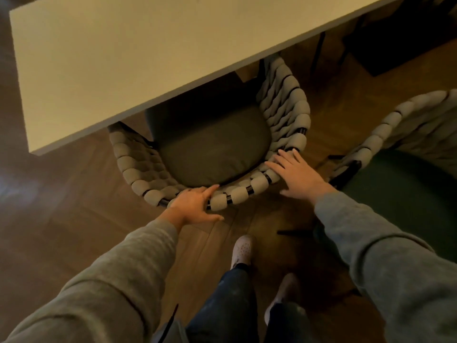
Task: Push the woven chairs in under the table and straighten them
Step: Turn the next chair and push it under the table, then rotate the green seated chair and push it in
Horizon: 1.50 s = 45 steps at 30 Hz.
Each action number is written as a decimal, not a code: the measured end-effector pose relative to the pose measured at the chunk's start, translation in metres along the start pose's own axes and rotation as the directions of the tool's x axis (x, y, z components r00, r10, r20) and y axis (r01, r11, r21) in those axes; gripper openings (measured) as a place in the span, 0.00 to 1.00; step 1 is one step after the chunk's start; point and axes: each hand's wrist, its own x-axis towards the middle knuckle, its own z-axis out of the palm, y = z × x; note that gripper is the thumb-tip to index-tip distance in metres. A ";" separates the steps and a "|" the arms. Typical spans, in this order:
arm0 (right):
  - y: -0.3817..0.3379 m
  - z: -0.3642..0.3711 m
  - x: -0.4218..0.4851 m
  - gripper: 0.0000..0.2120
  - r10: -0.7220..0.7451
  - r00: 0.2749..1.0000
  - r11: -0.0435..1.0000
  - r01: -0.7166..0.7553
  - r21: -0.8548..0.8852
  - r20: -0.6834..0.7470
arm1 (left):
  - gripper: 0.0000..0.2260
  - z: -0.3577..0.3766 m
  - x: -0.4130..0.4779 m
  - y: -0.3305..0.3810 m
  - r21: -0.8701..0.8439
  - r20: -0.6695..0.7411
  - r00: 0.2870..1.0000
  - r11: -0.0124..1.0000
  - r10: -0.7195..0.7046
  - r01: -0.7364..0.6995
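A woven chair (284,107) with a thick grey rope back and a dark green seat cushion stands partly under the pale table (123,58); its front half is hidden by the tabletop. My left hand (195,205) rests on the back rim at its lower left, fingers straight, thumb spread below the rim. My right hand (296,175) lies flat with spread fingers on the rim at its right. A second woven chair (400,127) stands to the right, out from the table and turned at an angle.
The floor is dark wood planks (61,206). My two feet (243,250) in light shoes stand just behind the chair. Black chair legs (296,232) of the second chair reach toward my right foot. Dark furniture (395,45) sits beyond the table at the top right.
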 end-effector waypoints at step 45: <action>0.396 0.195 -0.542 0.39 0.501 0.833 0.865 -0.472 -0.169 0.235 | 0.32 0.072 0.125 0.682 -0.073 -0.117 0.976 0.979 0.183 -0.192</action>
